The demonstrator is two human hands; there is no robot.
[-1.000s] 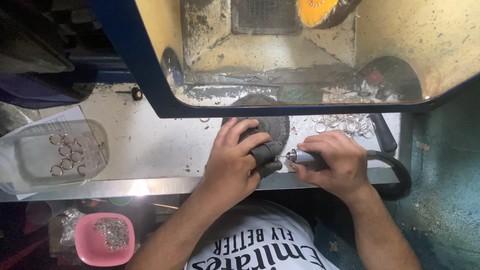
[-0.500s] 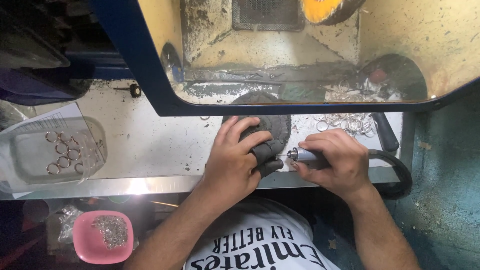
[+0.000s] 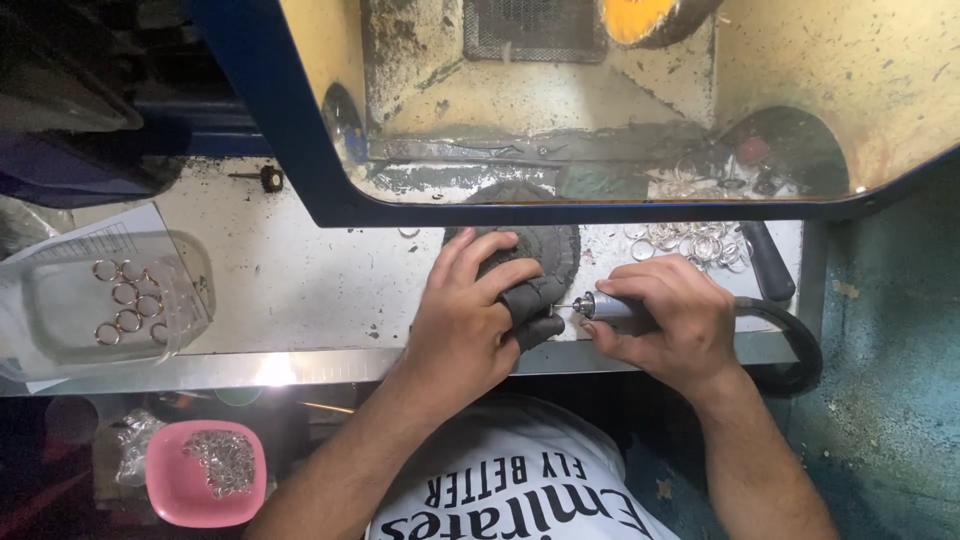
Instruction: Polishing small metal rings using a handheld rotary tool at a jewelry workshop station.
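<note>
1. Light is uneven: the white bench top [image 3: 300,280] is bright, the lower left corner dim.
2. Glare streaks along the metal bench edge [image 3: 270,368].
3. Focus is sharp overall; straight lines bow slightly near the edges.

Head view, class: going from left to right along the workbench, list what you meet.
Clear plastic tray of rings → left hand on dark pad → right hand holding rotary handpiece → black hose.

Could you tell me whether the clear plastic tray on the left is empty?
Not empty: the clear plastic tray holds several small metal rings, lying loose on its floor.
</note>
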